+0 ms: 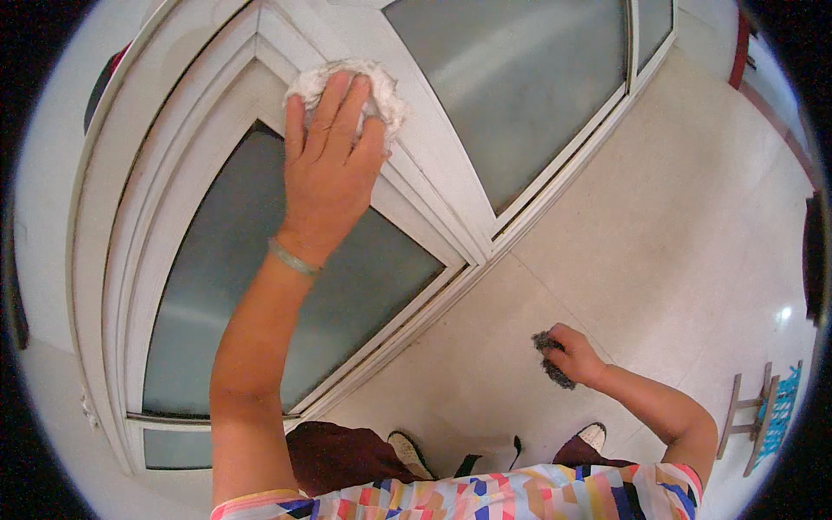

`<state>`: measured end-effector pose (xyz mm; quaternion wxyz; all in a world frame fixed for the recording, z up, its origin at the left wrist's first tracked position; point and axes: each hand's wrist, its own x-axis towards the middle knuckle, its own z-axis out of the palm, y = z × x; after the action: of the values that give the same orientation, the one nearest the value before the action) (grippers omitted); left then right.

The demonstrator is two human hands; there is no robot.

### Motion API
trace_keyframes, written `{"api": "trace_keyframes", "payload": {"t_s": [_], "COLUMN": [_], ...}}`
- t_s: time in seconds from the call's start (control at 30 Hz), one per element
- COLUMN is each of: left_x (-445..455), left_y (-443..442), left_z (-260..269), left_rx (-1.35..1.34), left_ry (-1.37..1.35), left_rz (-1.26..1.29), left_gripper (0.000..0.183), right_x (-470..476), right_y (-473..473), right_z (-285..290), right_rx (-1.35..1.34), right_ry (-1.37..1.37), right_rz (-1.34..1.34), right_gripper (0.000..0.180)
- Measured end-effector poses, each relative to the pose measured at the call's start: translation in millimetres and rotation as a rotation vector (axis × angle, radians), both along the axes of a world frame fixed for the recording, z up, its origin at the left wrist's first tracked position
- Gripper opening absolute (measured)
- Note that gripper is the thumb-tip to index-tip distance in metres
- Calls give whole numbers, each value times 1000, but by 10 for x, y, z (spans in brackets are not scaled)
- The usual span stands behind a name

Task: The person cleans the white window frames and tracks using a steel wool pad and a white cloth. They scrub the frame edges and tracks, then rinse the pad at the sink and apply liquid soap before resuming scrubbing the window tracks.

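My left hand presses a crumpled white cloth against the white frame of a door with frosted glass panes. Its fingers are spread over the cloth, and a bracelet circles the wrist. Below that hand lies a frosted glass pane in its white frame. My right hand is closed around a dark grey scouring pad of metal wool, held out over the floor to the right, apart from the door.
A second frosted pane stands at the upper right, above a floor track. Pale floor tiles spread to the right. A small stool with blue webbing stands at the lower right. My shoes are near the bottom.
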<state>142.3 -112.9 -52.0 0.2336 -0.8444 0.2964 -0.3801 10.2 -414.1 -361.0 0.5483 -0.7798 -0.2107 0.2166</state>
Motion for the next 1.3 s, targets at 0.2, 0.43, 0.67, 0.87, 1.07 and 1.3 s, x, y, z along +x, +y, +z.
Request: {"api": "trace_keyframes", "payload": {"t_s": [0.2,0.43,0.67,0.87,1.07,1.3], "left_x": [43,-173,-361,-935,-1902,-2190], "left_y": [97,88,111,83,258,460], "left_z": [-306,-982,-1447,-1023,-893,-1024], "left_rx": [-6,119,173,-229,-492,-820], "left_ry": [-7,232,490,805,951,1100], "left_rz": [28,-30,-94,-3,105,253], "left_gripper": [21,36,35,31,39,41], "right_x": [19,9,-39,267,1219,1558], "right_y": [-11,-51,4,126,736,1552], "right_z": [-141,-124,73,408,1475,1702], "right_rx": [-34,7,118,210,633,554], "right_ry": [2,1,-15,-112,-706,-940], "right_rz": [-5,-44,-73,-135,-281,-458], "right_gripper": [17,17,12,16,30,34]}}
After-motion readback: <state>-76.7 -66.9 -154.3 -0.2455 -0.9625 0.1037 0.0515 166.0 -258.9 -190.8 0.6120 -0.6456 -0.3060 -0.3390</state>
